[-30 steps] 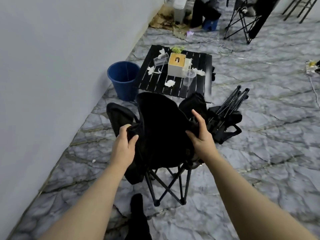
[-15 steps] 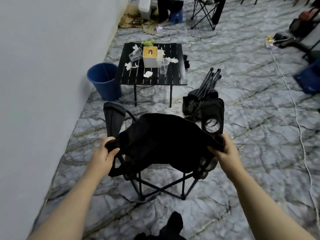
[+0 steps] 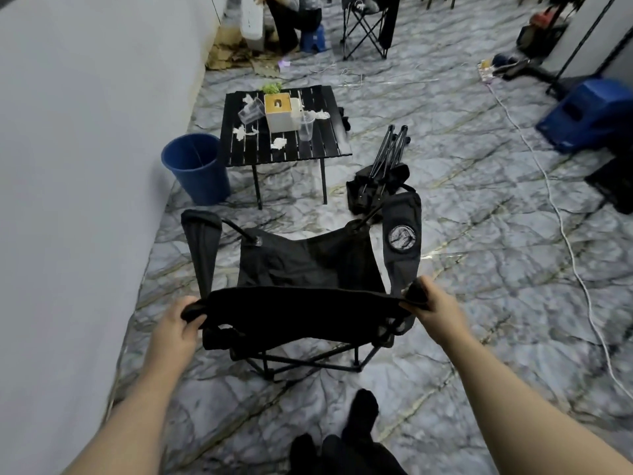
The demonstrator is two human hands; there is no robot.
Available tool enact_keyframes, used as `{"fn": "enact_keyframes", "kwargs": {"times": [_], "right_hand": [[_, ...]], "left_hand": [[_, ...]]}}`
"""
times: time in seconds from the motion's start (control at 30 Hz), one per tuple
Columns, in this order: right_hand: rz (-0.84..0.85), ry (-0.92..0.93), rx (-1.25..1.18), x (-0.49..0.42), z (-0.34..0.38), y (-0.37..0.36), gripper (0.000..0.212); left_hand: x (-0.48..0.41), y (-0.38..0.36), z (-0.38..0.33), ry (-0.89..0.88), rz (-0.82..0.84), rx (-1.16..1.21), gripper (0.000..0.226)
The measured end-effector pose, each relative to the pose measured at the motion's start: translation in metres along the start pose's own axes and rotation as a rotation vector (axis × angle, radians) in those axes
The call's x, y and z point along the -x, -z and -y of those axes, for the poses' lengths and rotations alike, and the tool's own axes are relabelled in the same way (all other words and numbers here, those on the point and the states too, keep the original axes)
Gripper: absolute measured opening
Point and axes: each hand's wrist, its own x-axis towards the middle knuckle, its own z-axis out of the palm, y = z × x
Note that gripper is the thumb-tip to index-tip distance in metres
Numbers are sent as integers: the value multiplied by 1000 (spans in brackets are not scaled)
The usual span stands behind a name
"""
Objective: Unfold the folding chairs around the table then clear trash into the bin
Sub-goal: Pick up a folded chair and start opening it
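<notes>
Chair (image 3: 301,269) spread open, both hands (image 3: 178,323) gripping its backrest corners.

White cable (image 3: 561,214) crosses marble floor (image 3: 479,269) (blue crate (image 3: 592,114) nearby).

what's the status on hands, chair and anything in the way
Left hand and right hand gripping black fabric folding chair backrest corners. Chair spread open. Second folded black chair lies beside black slatted table.

Two folding chairs (image 3: 308,269) (image 3: 380,180), one table (image 3: 329,145), one bin (image 3: 197,168), two cups (image 3: 306,126) (image 3: 250,111).
</notes>
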Motion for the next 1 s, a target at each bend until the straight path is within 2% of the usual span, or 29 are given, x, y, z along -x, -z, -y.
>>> {"fn": "enact_keyframes", "kwargs": {"times": [0.1, 0.2, 0.3, 0.43, 0.5, 0.7, 0.87, 1.0], "right_hand": [[65, -37, 25, 8, -2, -2, 25], [102, -72, -91, 9, 0, -1, 26], [106, -127, -205, 15, -3, 4, 39], [119, -133, -242, 20, -8, 17, 38], [119, -152, -238, 19, -9, 21, 32], [103, -134, -410, 13, -1, 19, 45], [47, -136, -195, 14, -6, 17, 30], [17, -124, -119, 15, -7, 15, 25]], "left_hand": [[11, 3, 10, 53, 37, -19, 22], [10, 5, 11, 123, 96, -25, 23], [10, 13, 11, 147, 175, 22, 21], [3, 28, 10, 138, 277, 22, 40], [2, 31, 10, 143, 280, 28, 46], [6, 27, 4, 158, 216, 130, 31], [5, 24, 16, 156, 203, -20, 23], [5, 22, 15, 207, 223, 13, 23]]}}
